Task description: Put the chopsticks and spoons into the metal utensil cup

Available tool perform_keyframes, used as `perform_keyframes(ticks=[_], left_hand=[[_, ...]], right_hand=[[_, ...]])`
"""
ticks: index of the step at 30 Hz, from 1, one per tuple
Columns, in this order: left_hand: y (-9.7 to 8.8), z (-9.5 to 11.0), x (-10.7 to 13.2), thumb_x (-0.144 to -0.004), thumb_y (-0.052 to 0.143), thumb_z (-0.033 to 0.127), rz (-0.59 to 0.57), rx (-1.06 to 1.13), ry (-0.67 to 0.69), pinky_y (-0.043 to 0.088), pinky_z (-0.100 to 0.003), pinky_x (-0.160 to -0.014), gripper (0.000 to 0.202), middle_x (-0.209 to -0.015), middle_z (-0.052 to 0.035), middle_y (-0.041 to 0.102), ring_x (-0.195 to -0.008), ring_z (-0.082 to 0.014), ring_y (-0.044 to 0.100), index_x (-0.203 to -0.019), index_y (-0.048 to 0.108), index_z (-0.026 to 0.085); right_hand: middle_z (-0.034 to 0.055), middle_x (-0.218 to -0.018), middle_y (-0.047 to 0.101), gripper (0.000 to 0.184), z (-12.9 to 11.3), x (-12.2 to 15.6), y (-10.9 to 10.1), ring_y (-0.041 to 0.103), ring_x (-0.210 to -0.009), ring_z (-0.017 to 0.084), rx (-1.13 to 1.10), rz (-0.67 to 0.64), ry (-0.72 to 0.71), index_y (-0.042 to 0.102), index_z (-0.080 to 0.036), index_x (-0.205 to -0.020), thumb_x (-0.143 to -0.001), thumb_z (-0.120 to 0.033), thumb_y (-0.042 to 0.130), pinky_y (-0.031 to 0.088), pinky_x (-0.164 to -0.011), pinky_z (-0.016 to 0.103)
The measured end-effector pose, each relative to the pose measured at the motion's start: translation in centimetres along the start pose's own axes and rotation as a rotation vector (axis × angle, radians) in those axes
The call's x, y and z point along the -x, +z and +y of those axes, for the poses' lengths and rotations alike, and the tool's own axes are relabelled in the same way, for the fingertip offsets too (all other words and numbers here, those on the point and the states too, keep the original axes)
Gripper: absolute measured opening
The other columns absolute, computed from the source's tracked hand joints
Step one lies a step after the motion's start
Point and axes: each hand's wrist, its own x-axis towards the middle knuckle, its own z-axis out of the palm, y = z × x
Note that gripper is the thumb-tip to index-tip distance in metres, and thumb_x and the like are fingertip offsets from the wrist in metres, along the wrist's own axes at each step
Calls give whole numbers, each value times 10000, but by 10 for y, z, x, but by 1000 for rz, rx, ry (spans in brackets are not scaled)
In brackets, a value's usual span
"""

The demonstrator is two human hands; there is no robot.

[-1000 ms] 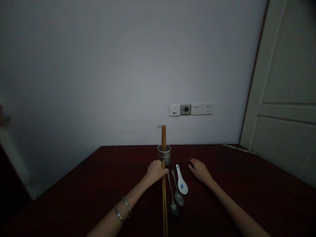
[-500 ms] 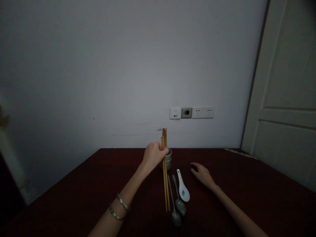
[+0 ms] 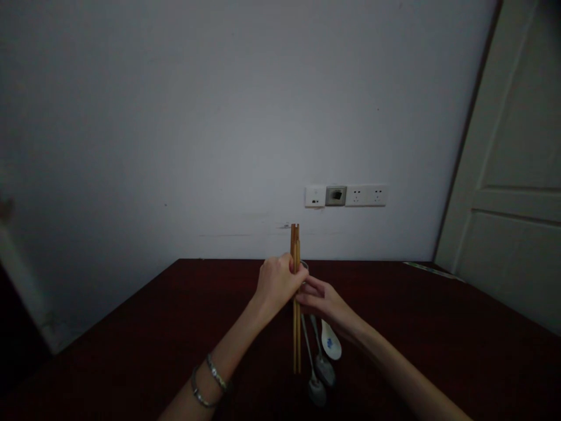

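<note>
My left hand is closed around a pair of wooden chopsticks, held upright with their lower ends pointing toward me. Just under its fingers, my right hand has thumb and fingers drawn together at the chopsticks' right side; its fingertips are partly hidden. Behind both hands is a metal cup, only its rim showing. More chopstick tops rise behind the held pair. Two metal spoons and a white soup spoon with a blue mark lie nearby, the white one's handle partly covered by my right hand.
The dark red table meets a pale wall at its far edge. Wall sockets sit above it. A panelled door stands at the right, and a thin flat strip lies near the table's far right edge.
My right hand has moved left from the tabletop to the chopsticks beneath my left hand, covering most of the cup. The held chopsticks have become more upright. The view has shifted slightly.
</note>
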Motion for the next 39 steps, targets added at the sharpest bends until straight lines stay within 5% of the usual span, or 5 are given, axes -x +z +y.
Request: perform_keyframes(ticks=[9,15,21,32,39], left_hand=[[-1,4,4,-752,499,322,65,47,31,306,-234,-522,201,-532,9,533,-494,-115,472,-635,562,171],[1,-1,0,-727,560,380,7,475,47,379,-218,-543,221,-632,2,579,-564,-105,523,-710,563,160],[-8,2,-4,-727,589,370,-270,1088,-84,466,-232,-575,327,-856,-119,671,-706,-159,620,-899,606,92],[-17,2,-1,-716,616,338,-336,1164,-111,516,-270,-608,281,-851,-122,682,-703,-175,649,-832,635,82],[-28,6,3,-742,600,296,-310,1151,-12,507,-299,-715,237,-822,-116,688,-732,-174,649,-812,643,74]], right_hand=[[48,-693,649,449,5,0,10,630,-656,175,98,-39,-80,607,-126,-870,-654,-517,639,513,-646,328],[84,-803,660,375,-4,4,2,644,-741,184,103,-85,-72,593,-119,-859,-685,-446,649,512,-710,347],[105,-883,667,380,-9,8,3,646,-774,181,87,-123,-42,582,-120,-955,-711,-406,637,507,-764,378],[105,-931,675,357,-17,12,-1,642,-850,207,255,-128,-79,628,-127,-958,-716,-389,632,484,-820,388],[62,-882,691,259,-68,26,-16,633,-843,199,571,237,-361,678,-177,-886,-745,-375,590,485,-818,377]])
